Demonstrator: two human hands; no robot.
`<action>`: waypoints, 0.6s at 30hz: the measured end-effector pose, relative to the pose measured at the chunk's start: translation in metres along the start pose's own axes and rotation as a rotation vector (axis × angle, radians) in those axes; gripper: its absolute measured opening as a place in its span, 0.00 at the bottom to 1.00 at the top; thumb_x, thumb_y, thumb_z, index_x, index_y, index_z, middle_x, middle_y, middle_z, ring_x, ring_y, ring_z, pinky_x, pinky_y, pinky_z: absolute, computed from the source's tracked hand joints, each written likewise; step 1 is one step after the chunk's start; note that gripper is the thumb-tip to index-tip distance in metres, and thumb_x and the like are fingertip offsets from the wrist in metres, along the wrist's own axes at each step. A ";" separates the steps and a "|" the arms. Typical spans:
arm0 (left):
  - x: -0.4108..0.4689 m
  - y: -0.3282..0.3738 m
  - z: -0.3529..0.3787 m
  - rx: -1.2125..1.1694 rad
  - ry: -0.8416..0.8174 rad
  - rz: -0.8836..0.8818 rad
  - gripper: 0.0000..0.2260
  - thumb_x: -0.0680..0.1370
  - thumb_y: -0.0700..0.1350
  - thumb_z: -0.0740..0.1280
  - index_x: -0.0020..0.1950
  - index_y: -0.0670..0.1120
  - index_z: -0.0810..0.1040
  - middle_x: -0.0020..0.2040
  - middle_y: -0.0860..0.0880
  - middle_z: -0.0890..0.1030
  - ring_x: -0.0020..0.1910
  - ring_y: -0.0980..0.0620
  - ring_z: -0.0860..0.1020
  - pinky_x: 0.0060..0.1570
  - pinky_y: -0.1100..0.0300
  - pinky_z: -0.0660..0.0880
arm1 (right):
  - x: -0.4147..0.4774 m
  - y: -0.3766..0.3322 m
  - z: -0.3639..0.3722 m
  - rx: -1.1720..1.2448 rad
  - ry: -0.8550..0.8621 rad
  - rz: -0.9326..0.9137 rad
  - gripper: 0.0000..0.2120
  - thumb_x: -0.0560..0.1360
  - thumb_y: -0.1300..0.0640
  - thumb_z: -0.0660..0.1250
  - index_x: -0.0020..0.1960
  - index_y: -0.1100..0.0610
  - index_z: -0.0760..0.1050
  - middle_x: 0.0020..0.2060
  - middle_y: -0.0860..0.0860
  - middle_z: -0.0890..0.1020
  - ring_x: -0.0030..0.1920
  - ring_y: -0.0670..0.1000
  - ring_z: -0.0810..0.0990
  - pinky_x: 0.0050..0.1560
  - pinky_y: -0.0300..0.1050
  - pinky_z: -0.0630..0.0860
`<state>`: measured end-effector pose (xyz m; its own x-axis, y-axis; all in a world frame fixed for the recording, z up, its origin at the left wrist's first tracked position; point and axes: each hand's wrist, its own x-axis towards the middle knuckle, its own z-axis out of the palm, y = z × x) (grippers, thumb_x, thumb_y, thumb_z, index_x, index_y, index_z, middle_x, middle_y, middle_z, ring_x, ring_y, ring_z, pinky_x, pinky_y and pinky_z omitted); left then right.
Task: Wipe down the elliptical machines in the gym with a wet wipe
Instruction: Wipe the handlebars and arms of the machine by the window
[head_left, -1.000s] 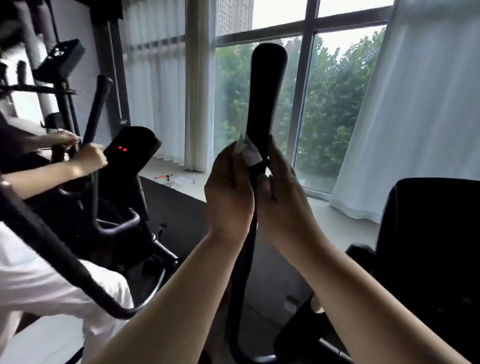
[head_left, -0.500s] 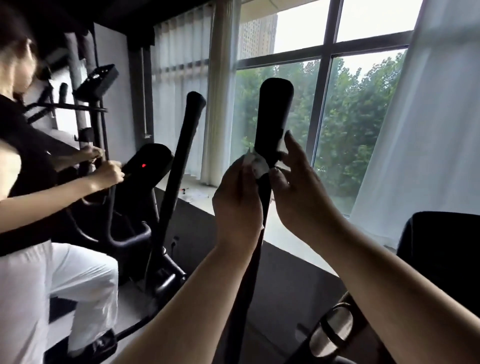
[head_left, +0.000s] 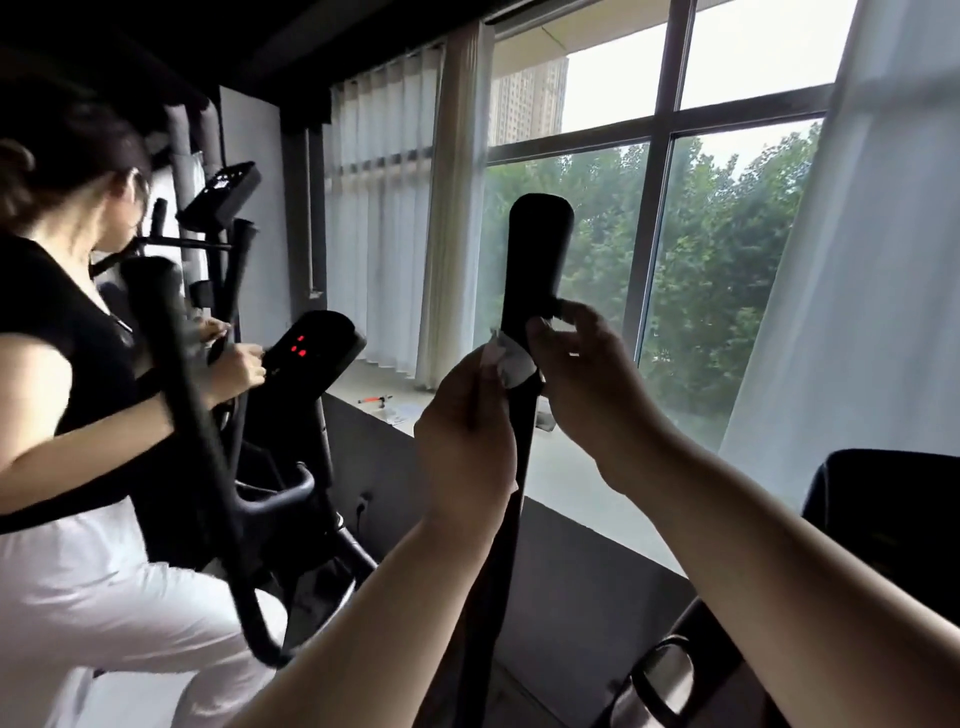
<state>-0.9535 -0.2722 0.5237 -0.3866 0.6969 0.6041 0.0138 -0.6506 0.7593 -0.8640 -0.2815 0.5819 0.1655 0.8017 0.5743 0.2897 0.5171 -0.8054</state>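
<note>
Window (head_left: 727, 260) at 1 o'clock. Wet wipe (head_left: 511, 364) — limp, best taken edgewise — pinched by left hand (head_left: 465, 436); handle (head_left: 537, 260) pinched by right hand (head_left: 592, 384).

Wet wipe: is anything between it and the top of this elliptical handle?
Only the right hand: its fingers curl round the elliptical handle just above the wet wipe, which the left hand pinches against it. Higher up, nothing visible.

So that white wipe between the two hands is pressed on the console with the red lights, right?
Not quite. The head view shows the white wipe, between the left hand and the right hand, pressed on the black upright handle. The console with the red lights stands apart, to the left.
</note>
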 end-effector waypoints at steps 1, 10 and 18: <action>0.001 0.002 0.000 0.019 0.000 0.027 0.11 0.85 0.47 0.63 0.61 0.53 0.85 0.44 0.54 0.87 0.44 0.60 0.82 0.43 0.72 0.72 | 0.002 0.000 0.000 0.000 0.002 0.001 0.09 0.83 0.53 0.63 0.63 0.47 0.73 0.48 0.50 0.86 0.43 0.45 0.85 0.49 0.50 0.83; 0.047 0.023 0.021 -0.052 -0.066 0.148 0.12 0.86 0.46 0.61 0.62 0.47 0.83 0.45 0.56 0.84 0.47 0.56 0.83 0.42 0.73 0.70 | 0.007 0.008 -0.006 -0.122 0.008 -0.115 0.13 0.83 0.55 0.63 0.67 0.46 0.73 0.50 0.45 0.85 0.50 0.49 0.85 0.49 0.51 0.82; -0.029 -0.049 0.001 -0.090 0.022 0.124 0.16 0.84 0.37 0.61 0.68 0.51 0.79 0.56 0.45 0.86 0.57 0.48 0.84 0.57 0.54 0.80 | 0.004 0.004 -0.005 -0.171 0.027 -0.210 0.24 0.82 0.56 0.66 0.76 0.51 0.66 0.54 0.38 0.80 0.52 0.41 0.83 0.47 0.32 0.75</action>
<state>-0.9419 -0.2603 0.4695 -0.4068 0.6031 0.6861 -0.0191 -0.7565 0.6537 -0.8572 -0.2777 0.5817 0.1090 0.6728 0.7318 0.4747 0.6116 -0.6329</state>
